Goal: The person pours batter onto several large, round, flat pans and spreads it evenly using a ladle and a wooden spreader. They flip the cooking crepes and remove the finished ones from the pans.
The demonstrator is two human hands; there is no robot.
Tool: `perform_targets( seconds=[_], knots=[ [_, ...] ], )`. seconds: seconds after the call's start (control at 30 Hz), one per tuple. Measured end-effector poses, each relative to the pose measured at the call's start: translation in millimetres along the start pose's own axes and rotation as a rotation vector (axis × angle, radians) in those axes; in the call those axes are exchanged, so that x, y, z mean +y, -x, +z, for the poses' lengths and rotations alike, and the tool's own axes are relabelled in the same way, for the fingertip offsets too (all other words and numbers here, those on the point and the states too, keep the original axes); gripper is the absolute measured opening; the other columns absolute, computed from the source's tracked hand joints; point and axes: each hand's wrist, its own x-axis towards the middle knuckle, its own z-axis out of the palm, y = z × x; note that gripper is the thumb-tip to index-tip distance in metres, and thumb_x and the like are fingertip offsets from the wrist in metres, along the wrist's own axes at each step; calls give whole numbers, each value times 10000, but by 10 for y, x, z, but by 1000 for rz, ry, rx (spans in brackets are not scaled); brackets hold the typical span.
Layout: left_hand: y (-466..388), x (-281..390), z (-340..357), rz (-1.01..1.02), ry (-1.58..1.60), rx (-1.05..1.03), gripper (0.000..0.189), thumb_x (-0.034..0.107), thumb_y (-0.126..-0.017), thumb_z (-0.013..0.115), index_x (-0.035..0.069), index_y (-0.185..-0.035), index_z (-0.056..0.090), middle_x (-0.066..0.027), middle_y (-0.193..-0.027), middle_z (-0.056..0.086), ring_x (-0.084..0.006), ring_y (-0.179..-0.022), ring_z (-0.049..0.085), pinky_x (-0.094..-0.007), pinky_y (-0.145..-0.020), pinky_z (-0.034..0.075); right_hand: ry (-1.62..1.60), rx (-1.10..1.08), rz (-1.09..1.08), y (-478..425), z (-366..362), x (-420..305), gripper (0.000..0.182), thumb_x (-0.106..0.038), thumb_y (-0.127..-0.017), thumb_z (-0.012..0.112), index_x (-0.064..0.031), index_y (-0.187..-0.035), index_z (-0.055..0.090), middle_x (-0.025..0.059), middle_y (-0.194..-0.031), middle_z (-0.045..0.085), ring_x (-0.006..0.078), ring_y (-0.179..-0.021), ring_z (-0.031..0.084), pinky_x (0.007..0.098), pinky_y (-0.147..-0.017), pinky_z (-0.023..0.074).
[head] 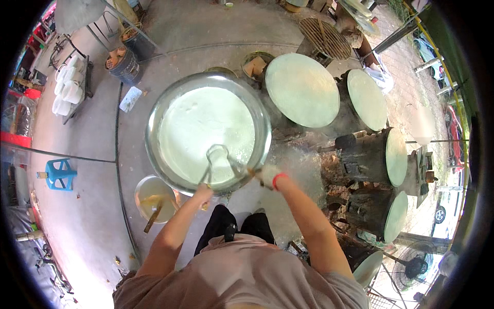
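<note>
In front of me stands a wide, shiny metal basin point(149, 133), filled with a white, milky liquid point(206, 119) that has froth near its lower right. My left hand point(202, 194) grips a thin metal handle at the near rim. My right hand point(270, 175), with a red band at the wrist, holds a brownish, wood-like handle at the lower right rim. Both handles lead towards a rounded metal implement point(218, 148) over the liquid. Blur hides its exact shape and whether it is one tool or two.
Beside my left arm is a pale bucket point(141, 193) with a wooden stick point(153, 218). Sooty stoves with round pale lids point(302, 90) curve along the right. A fan point(416, 267) stands lower right. Left are a blue stool point(61, 174) and white buckets point(71, 90) on a cart.
</note>
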Motion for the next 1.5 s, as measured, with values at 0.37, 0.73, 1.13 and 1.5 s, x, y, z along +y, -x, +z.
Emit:
perform_targets(
  seconds=[0.37, 0.73, 1.13, 1.5],
  knots=[
    [1541, 2301, -897, 532, 965, -663, 26, 123, -909, 487, 126, -890, 468, 58, -554, 348, -20, -363, 320, -181, -318, 277, -1143, 195, -350, 989, -532, -1745, 189, -269, -897, 521, -82, -900, 551, 24, -602, 494, 100, -381, 387, 250, -333, 271],
    [2644, 3247, -1286, 913, 550, -549, 142, 61, -858, 535, 107, -918, 414, 37, -533, 336, -36, -329, 313, -200, -278, 244, -1185, 227, -971, 2103, -1061, -2075, 183, -191, -916, 445, -67, -1047, 474, 47, -635, 495, 100, -392, 394, 230, -332, 297],
    [1896, 2350, 495, 104, 2, -745, 109, 52, -884, 487, 103, -821, 413, 42, -570, 343, -37, -388, 319, -207, -321, 257, -982, 993, -280, 1828, 86, 385, 408, -262, -925, 473, -120, -1308, 474, 44, -722, 569, 135, -580, 497, 275, -545, 430],
    [2818, 1323, 3646, -638, -74, -1214, 191, 70, -926, 425, 76, -739, 382, 31, -567, 346, -19, -388, 309, -191, -317, 290, -613, 1246, 526, 3984, 3614, 2984, 394, -315, -904, 437, -263, -1294, 466, 164, -968, 599, 359, -894, 584, 430, -748, 472]
  ],
)
